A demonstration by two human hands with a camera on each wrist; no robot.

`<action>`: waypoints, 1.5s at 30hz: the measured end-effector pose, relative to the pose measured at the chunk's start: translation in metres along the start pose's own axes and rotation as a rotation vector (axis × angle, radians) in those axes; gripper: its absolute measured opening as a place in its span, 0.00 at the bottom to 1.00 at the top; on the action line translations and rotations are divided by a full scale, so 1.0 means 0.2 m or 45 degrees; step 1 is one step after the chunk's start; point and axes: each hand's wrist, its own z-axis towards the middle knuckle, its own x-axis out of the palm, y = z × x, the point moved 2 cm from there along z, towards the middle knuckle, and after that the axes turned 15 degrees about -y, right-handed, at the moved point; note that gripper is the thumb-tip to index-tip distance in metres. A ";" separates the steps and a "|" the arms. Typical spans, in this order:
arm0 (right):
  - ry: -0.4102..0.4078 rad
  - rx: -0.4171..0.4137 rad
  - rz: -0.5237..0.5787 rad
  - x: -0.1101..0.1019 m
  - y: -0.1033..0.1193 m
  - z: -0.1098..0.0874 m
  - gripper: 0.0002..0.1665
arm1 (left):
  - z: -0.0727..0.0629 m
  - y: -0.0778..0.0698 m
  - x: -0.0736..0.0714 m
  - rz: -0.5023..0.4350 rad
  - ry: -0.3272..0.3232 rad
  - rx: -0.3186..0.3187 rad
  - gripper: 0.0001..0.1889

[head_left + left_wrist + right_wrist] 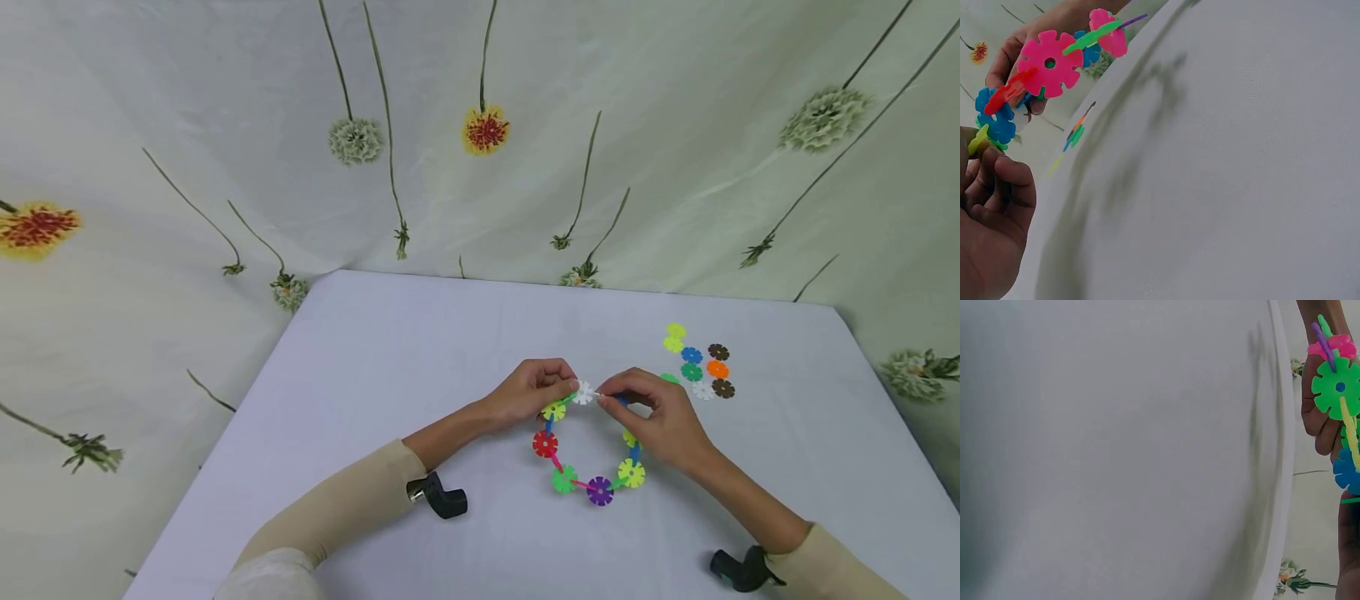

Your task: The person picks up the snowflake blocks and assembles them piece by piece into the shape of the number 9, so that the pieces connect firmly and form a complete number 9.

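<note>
A ring of notched, flower-shaped plastic interlocking discs (545, 443) in many colours hangs from both hands, raised off the table as its shadow in the left wrist view shows. My left hand (528, 393) pinches the ring's upper left, beside a white disc (583, 392). With thumb and index finger, my right hand (660, 417) pinches the ring's upper right, at a thin white edge touching that disc. A purple disc (600, 491) hangs lowest. In the left wrist view a pink disc (1050, 64) faces the camera; a green disc (1338, 387) shows in the right wrist view.
Loose discs lie on the white table (420, 333) beyond the right hand: yellow discs (675, 337), a blue disc (692, 355), an orange disc (717, 369), brown discs (723, 389), a white one and green ones. A flower-print cloth (450, 183) hangs behind the table.
</note>
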 end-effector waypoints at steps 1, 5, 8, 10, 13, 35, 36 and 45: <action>0.001 0.012 0.002 0.00 0.00 0.00 0.14 | 0.00 0.00 0.00 0.015 -0.003 0.018 0.10; 0.008 0.047 -0.029 -0.01 0.00 0.00 0.16 | -0.01 0.00 -0.01 0.043 -0.006 0.065 0.10; 0.011 0.075 -0.030 -0.05 -0.02 -0.01 0.20 | -0.01 0.00 -0.01 0.056 -0.008 0.086 0.09; 0.001 0.105 -0.045 -0.08 -0.03 -0.02 0.21 | -0.01 0.01 -0.01 0.077 -0.014 0.093 0.08; -0.018 0.148 -0.138 -0.15 -0.05 -0.02 0.18 | -0.02 0.02 -0.02 0.109 -0.018 0.099 0.08; 0.137 0.297 -0.750 -0.38 -0.36 0.14 0.18 | -0.03 -0.02 -0.01 0.169 0.045 0.054 0.10; 0.144 0.301 -0.753 -0.38 -0.35 0.14 0.18 | -0.03 -0.02 -0.01 0.171 0.043 0.053 0.10; 0.142 0.320 -0.663 -0.35 -0.34 0.15 0.12 | -0.03 -0.02 0.00 0.157 0.060 0.037 0.10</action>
